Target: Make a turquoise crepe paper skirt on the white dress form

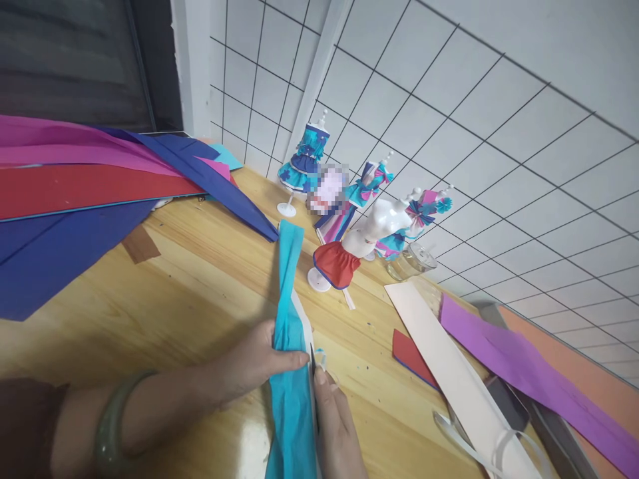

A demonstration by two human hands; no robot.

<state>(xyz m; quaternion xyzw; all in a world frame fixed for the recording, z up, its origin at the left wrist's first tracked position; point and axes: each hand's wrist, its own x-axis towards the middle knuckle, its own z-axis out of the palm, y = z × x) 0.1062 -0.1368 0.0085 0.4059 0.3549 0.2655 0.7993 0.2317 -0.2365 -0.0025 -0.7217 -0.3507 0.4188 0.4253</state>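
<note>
A long turquoise strip of crepe paper (pixel 289 339) with a white edging runs from the bottom of the view up over the table. My left hand (pixel 269 352) is closed around it, with the thumb lying across the front. Beside the strip's right edge is my right hand (pixel 337 422), with its fingers closed. A narrow dark pointed blade (pixel 313 358), by its look that of scissors, shows between that hand and the white edge; any handles are hidden. Next to the right fingertips curls a thin pale offcut (pixel 321 358) with some turquoise on it.
Small dress forms wear paper outfits, one a red skirt (pixel 334 264), by the tiled wall. Blue, red and pink paper (pixel 100 186) lies at left. At right are a glass cup (pixel 410 263), a cream strip (pixel 456 372), purple paper (pixel 529 372) and pale ribbon loops (pixel 464 442).
</note>
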